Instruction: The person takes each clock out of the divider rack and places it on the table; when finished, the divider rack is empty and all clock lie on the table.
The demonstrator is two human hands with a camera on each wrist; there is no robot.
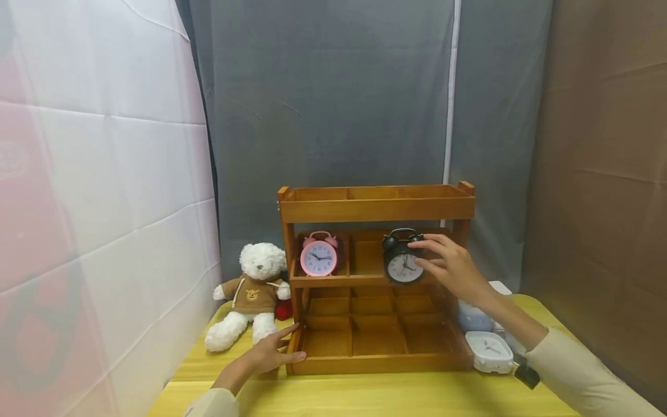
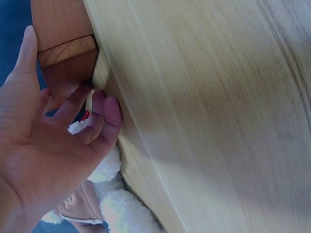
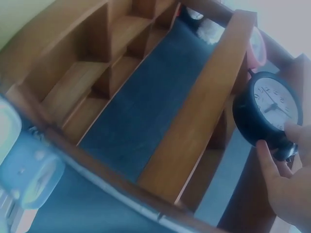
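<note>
Thumb and fingers of the right hand (image 1: 458,275) are closed on the black alarm clock (image 1: 402,270), pinching it by its right bell, and I see it near upright, dial outward, at the right of the middle tier (image 1: 339,282) of the wooden shelf (image 1: 380,364); whether its base touches wood, I can't tell. Down left, the left hand (image 1: 267,352) is spread, thumb and forefinger touching the shelf's lower front corner, other fingers loose. Further out, a pink alarm clock (image 1: 319,259) stands in that tier's left compartment, a teddy bear (image 1: 255,294) sits beside the shelf, and a white clock (image 1: 490,350) is by the right end.
</note>
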